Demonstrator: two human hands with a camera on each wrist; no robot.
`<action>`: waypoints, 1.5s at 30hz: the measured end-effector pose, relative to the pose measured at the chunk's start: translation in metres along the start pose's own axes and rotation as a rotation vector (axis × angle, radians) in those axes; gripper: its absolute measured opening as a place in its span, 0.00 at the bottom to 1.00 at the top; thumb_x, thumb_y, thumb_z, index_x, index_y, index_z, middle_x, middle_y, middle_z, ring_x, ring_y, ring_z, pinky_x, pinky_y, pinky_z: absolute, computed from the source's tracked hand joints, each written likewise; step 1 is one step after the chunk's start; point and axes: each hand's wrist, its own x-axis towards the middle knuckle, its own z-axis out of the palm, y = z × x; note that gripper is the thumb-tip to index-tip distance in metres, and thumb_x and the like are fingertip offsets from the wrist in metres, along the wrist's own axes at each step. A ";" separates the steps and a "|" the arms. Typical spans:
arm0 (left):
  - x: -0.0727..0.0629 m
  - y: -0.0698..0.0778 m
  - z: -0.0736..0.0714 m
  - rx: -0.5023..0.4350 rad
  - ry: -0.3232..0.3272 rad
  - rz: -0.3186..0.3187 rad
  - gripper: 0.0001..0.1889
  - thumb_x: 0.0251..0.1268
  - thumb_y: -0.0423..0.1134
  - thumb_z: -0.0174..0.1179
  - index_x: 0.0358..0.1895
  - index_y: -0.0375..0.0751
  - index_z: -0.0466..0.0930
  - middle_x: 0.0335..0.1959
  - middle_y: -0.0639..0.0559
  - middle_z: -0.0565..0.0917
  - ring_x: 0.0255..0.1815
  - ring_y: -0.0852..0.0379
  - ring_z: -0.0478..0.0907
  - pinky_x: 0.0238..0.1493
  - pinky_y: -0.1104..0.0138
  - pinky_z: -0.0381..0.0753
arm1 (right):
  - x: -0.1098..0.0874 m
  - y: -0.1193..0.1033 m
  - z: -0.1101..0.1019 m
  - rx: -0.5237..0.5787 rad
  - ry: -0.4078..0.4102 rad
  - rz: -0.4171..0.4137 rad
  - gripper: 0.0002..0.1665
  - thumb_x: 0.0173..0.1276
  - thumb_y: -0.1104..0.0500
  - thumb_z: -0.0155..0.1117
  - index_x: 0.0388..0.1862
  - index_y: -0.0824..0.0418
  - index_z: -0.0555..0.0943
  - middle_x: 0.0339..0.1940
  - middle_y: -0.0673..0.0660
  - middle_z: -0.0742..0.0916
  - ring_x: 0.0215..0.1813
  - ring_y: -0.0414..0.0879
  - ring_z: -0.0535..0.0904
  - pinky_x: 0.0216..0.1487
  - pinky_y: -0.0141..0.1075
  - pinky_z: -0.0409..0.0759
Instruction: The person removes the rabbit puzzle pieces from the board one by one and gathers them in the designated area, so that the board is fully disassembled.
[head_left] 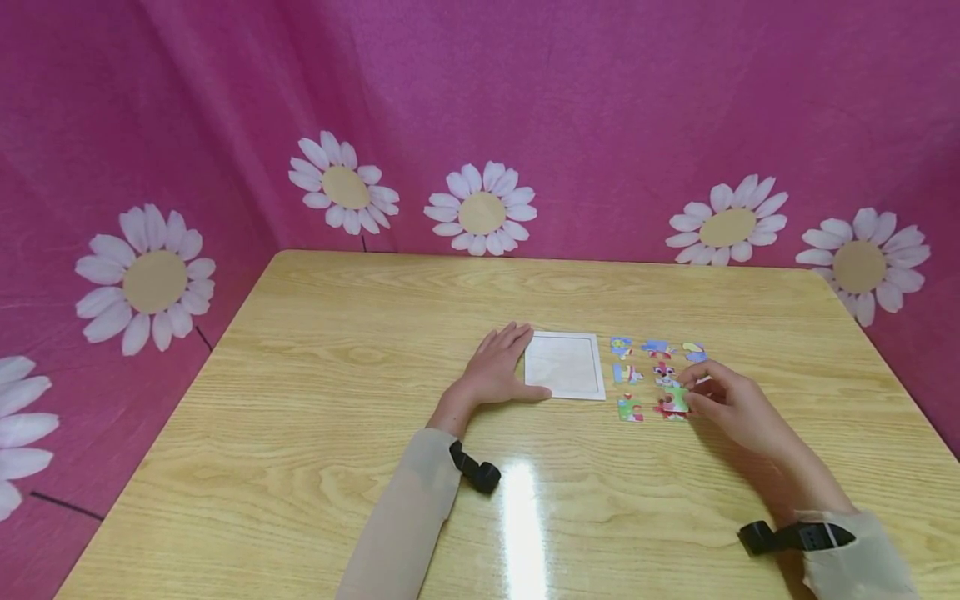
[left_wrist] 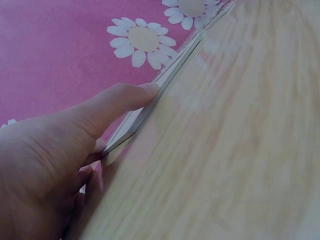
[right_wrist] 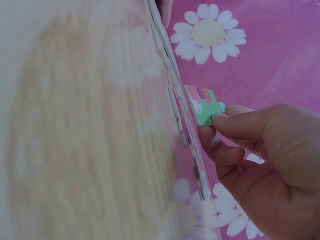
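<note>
My left hand [head_left: 498, 367] lies against the left side of a white square puzzle frame [head_left: 564, 367], with the thumb along its near edge and straight fingers at the far left corner. In the left wrist view the thumb rests on the frame's rim [left_wrist: 142, 114]. My right hand [head_left: 731, 404] pinches a green jigsaw piece [right_wrist: 207, 107] between thumb and fingers, raised over the table. Below it lies a red piece [head_left: 663, 410], partly covered by the held one. Close to the fingertips is a piece with an animal face [head_left: 663, 373].
Several loose jigsaw pieces lie in rows right of the frame, among them a yellow-and-blue piece [head_left: 621, 344], a blue piece [head_left: 656, 347] and a green piece [head_left: 629, 409]. The wooden table [head_left: 337, 375] meets a pink flowered curtain [head_left: 600, 125] behind.
</note>
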 end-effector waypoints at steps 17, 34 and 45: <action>0.000 -0.002 0.002 0.001 -0.006 -0.005 0.56 0.53 0.65 0.65 0.79 0.45 0.45 0.82 0.54 0.48 0.84 0.55 0.38 0.84 0.57 0.34 | -0.019 0.015 -0.016 -0.045 0.033 0.003 0.13 0.64 0.74 0.63 0.45 0.62 0.79 0.40 0.44 0.83 0.40 0.22 0.76 0.37 0.15 0.76; 0.001 -0.002 0.002 0.010 -0.003 -0.009 0.56 0.54 0.66 0.64 0.79 0.46 0.45 0.82 0.54 0.48 0.83 0.55 0.38 0.84 0.58 0.34 | -0.026 0.024 -0.028 -0.055 0.010 0.092 0.12 0.66 0.71 0.62 0.46 0.61 0.78 0.40 0.32 0.79 0.39 0.20 0.76 0.34 0.17 0.76; 0.001 -0.001 0.001 0.013 0.000 0.003 0.56 0.53 0.65 0.65 0.79 0.45 0.45 0.82 0.53 0.49 0.83 0.55 0.38 0.84 0.57 0.35 | -0.027 0.027 -0.029 -0.060 -0.003 0.075 0.11 0.66 0.71 0.61 0.46 0.60 0.78 0.40 0.33 0.80 0.39 0.20 0.75 0.34 0.17 0.76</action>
